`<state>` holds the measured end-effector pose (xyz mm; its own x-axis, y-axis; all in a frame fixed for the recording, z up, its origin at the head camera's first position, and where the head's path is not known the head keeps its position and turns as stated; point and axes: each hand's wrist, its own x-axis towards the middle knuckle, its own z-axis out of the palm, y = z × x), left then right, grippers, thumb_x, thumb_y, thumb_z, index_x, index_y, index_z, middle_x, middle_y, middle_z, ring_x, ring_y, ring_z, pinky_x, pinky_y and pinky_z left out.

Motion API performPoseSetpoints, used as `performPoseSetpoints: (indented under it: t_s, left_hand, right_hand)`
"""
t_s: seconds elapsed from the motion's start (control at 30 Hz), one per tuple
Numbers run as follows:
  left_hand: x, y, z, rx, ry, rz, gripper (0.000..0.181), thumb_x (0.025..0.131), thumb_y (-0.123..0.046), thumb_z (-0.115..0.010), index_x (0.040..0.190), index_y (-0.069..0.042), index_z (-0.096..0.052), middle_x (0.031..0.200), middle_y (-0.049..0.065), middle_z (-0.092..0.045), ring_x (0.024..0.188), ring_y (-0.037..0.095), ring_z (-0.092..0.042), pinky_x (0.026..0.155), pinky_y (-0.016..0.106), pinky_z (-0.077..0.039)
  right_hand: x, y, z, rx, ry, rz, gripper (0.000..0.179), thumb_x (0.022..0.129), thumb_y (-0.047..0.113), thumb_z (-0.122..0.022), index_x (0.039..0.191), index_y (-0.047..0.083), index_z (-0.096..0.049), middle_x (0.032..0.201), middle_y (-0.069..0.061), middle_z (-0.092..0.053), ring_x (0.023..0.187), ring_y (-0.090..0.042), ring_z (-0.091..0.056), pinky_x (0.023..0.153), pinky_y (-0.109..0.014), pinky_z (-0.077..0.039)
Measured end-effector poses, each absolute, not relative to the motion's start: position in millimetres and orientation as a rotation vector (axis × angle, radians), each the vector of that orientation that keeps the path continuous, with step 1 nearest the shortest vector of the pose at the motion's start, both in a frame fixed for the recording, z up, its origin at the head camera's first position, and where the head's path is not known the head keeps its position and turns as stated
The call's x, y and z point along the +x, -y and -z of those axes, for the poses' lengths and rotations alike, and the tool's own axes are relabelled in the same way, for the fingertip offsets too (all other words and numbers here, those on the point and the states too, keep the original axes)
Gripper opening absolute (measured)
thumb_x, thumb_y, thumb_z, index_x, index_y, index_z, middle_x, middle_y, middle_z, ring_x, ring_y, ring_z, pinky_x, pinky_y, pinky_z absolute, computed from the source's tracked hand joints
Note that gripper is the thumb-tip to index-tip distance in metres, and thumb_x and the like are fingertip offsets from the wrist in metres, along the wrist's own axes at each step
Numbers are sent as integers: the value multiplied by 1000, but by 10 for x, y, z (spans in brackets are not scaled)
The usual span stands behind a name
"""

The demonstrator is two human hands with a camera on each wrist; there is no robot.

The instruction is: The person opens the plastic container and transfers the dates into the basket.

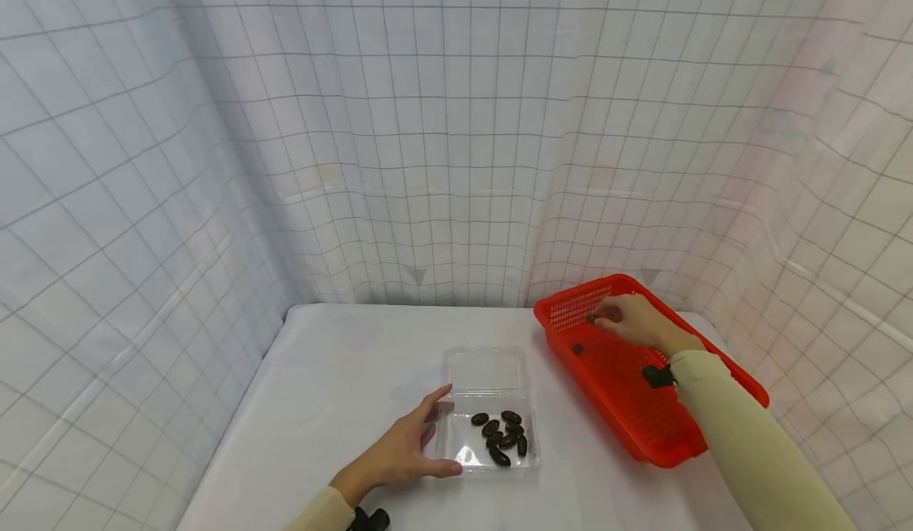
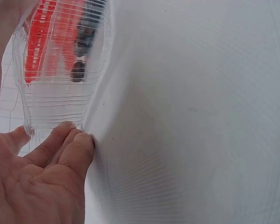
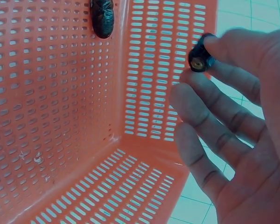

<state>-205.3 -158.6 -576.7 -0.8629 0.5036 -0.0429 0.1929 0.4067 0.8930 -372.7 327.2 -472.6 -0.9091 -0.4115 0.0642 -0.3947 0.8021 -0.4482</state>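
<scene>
Head view: touching the left side of the clear box (image 1: 464, 440) with the left hand (image 1: 399, 450), fingers loosely spread, with several dark oval pieces (image 1: 508, 441) inside, to the right of that hand, and the lid (image 1: 485, 368) laid open farther beyond. Reaching into the red basket (image 1: 576, 307) with the right hand (image 1: 631, 321), pinching one dark piece (image 1: 591, 319), with a second piece (image 1: 577, 349) near the fingertips. Left wrist view: meeting the box's end with fingertips, ahead of the palm. Right wrist view: grasping between thumb and finger, with the second piece apart from the hand.
</scene>
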Motion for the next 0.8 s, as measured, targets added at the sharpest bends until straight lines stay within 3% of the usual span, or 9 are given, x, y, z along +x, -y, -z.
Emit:
performPoseSetpoints:
  t_s: [0.27,0.57,0.8]
  left_hand:
    - [-2045,1570,5762,608,-2377,-1428,128,92,-34,-103,187,-14,-19,182,24,-47,169,51,-47,135,55,-45]
    - [-2053,1561,5751,600,-2371,-1429,128,92,-34,-103,187,-14,-19,182,24,-45,170,52,-46,135,55,-45]
    - [-2047,1559,5740,584,-2364,-1438,129,91,-32,-103,187,-14,-19,183,25,-44,170,52,-45,136,55,-44]
  right_hand:
    - [-3703,-3265,4760,-620,-3017,737,39,120,30,-67,141,-1,-78,138,-19,-82,128,-42,-76,112,-68,-66]
    - [-3624,-3194,4712,-631,-3006,751,34,119,27,-71,138,0,-79,130,-14,-84,123,-35,-77,111,-64,-67]
    - [-3569,-3070,4655,-718,-3023,777,25,116,19,-74,133,3,-82,120,-9,-85,107,-24,-73,99,-50,-68]
